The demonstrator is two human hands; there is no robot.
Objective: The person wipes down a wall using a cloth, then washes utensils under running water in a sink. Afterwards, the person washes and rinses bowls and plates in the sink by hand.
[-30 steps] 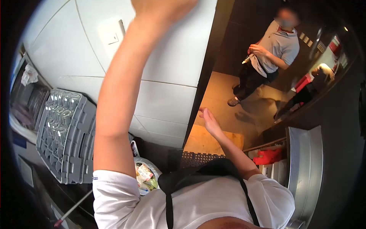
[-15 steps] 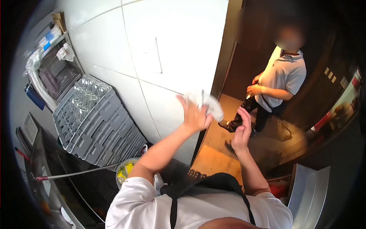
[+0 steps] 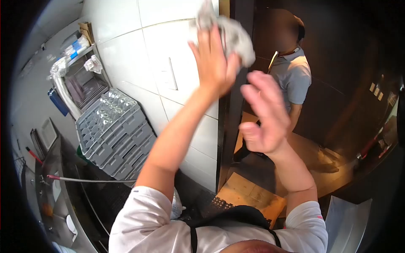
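Observation:
High on the white tiled wall (image 3: 177, 42), near its right edge, my left hand (image 3: 214, 63) presses a greyish-white cloth (image 3: 236, 38). The fingers reach upward over the cloth, with part of it bunched beyond the fingertips and part hanging to the right. My right hand (image 3: 268, 111) is raised to the right of the wall's dark edge (image 3: 228, 126). It holds nothing; its thumb stands apart from the slightly bent, motion-blurred fingers. A flat white switch plate (image 3: 171, 74) sits on the wall to the left of my left hand.
Stacked grey glass racks (image 3: 116, 139) stand at left, with glasses (image 3: 112, 105) in the top one. Behind them is a metal shelf (image 3: 93, 90). A person (image 3: 295, 76) stands in the doorway at right. A steel sink counter (image 3: 46, 202) runs along the lower left.
Both my hands have risen, and the cloth has moved up the wall with my left hand. My view has shifted. The person in the doorway now stands nearer the wall edge, turned differently.

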